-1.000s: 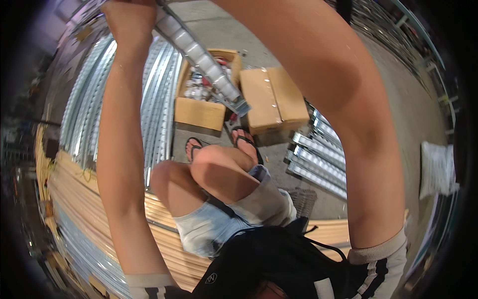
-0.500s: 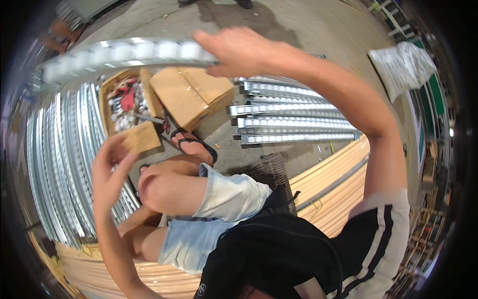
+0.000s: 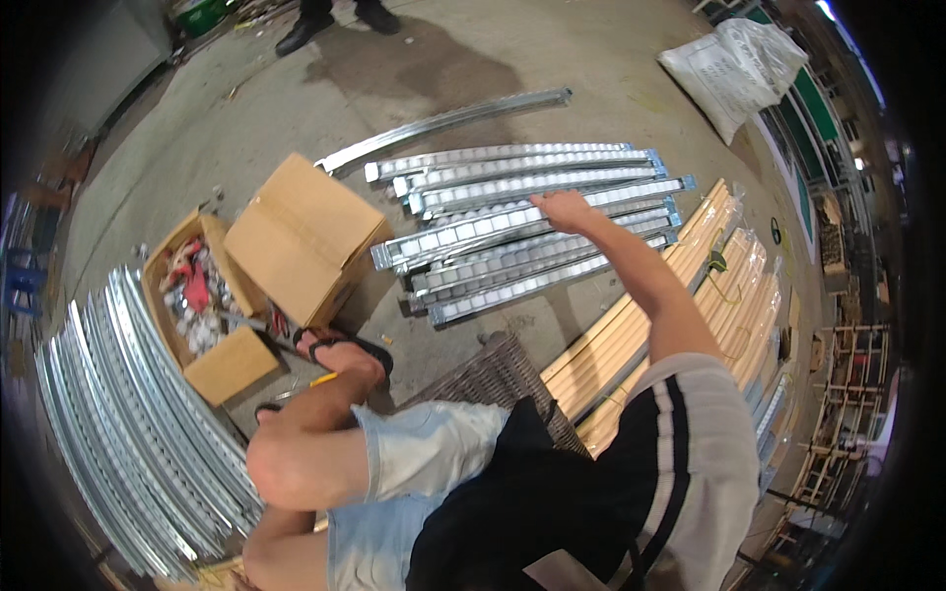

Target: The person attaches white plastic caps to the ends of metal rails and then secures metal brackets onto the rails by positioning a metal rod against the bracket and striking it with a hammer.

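Note:
My right hand (image 3: pixel 567 211) is stretched out over a group of metal roller tracks on the floor, its fingers closed on the top one. This roller track (image 3: pixel 463 234) is a long metal channel with white rollers, lying aslant across the others. Beneath and beside it lie several similar tracks (image 3: pixel 527 286) with blue end pieces. My left hand is not seen.
An open carton of metal parts (image 3: pixel 258 357) stands by a closed cardboard box (image 3: pixel 296 231). Long metal rails (image 3: pixel 128 424) lie at the left, wrapped tan pipes (image 3: pixel 631 345) at the right. A white sack (image 3: pixel 734 74) lies far right; a person's shoes (image 3: pixel 335 28) show at the top.
My right hand has brought the roller track down from the air at the upper left onto the group of tracks at the right. My left hand has dropped out of sight.

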Demonstrator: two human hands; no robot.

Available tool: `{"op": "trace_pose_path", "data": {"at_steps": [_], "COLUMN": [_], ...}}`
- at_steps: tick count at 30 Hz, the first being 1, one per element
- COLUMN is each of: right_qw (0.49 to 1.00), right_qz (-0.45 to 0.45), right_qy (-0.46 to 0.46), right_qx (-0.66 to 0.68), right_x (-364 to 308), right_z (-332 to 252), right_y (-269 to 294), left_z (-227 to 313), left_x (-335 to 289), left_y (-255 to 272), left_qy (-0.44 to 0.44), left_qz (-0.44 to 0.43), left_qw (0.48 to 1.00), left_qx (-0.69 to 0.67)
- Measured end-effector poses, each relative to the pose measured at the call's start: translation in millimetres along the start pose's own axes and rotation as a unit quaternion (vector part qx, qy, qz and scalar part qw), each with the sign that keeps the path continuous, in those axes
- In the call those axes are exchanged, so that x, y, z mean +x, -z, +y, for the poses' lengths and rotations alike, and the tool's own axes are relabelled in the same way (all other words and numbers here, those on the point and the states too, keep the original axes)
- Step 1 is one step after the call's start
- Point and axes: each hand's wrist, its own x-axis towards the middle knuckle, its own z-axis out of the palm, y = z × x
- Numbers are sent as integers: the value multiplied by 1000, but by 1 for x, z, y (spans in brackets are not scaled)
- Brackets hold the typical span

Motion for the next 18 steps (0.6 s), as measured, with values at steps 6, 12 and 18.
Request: {"op": "trace_pose_path", "data": {"at_steps": [6,12,18], "right_qw": [997,992,993], "right_qz": [6,-56,-53], "right_qy": [-79,-117,-101], "right_qx": [-6,-3,11], "right_x": [30,61,74], "right_z": [41,34,43], "right_y": [-22,-47,-48], "left_z": [-64,-54,-49], "left_x": [-28,-31,-15], "left_y": [-228,-294,-320], "left_qy": [114,104,93], "left_qz": [-95,-124,-128], "left_qw": [977,967,963], "left_qx": [150,196,217]}}
